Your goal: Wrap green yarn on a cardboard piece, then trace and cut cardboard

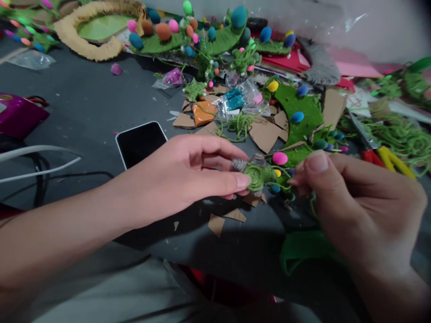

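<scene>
My left hand (pixel 205 168) pinches a small piece wound with green yarn (pixel 257 176) between thumb and fingers. Its front shows a coiled green spiral, and a grey wrapped part (pixel 239 165) sticks out at its upper left. A strand of green yarn (pixel 286 179) runs from the piece toward my right hand (pixel 350 193). There the thumb and index finger are pressed together on the strand, the tips partly blurred. Just behind the held piece lie a pink ball (pixel 279 158) and a green yarn-wrapped crescent (pixel 303 116) with blue and yellow balls.
A phone (pixel 141 141) lies left of centre. Cardboard scraps (pixel 266 134), clay packets (pixel 204 112) and loose yarn (pixel 240 125) cover the middle. Scissors (pixel 387 154) and a green yarn heap (pixel 400 130) are at right. A beige wrapped ring (pixel 63 29) sits at back left.
</scene>
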A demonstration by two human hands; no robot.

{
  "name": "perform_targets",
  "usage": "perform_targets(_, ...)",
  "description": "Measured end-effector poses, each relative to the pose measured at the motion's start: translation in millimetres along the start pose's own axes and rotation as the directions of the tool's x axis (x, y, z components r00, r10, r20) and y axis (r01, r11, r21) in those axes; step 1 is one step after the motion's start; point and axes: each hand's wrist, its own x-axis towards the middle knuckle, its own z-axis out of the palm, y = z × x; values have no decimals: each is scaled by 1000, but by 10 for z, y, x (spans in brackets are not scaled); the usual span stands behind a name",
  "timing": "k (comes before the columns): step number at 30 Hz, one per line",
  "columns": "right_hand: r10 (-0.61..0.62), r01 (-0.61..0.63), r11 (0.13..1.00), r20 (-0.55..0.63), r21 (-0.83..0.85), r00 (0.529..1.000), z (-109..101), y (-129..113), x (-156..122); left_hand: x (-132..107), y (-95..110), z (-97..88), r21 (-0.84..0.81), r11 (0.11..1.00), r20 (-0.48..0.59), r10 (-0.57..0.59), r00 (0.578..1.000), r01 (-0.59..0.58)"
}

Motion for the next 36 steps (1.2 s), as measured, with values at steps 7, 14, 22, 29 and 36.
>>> perform_targets(7,-71,62,997,200,52,977,9,-11,19,24,42,11,5,999,39,43,998,-44)
perform_targets(14,-48,36,998,205,59,978,35,3,-28,-21,20,-13,149,983,34,101,994,-105)
perform_targets(22,-228,221,974,243,58,943,58,20,-37,-50,23,-61,330,925,2,198,980,-188)
perform_targets(29,-217,207,976,250,65,944,61,40,-54,-71,56,-126,504,831,32,254,967,-235)
perform_targets(36,-189,180,982,278,58,942,57,92,-48,-53,59,-152,669,686,41,351,936,-286)
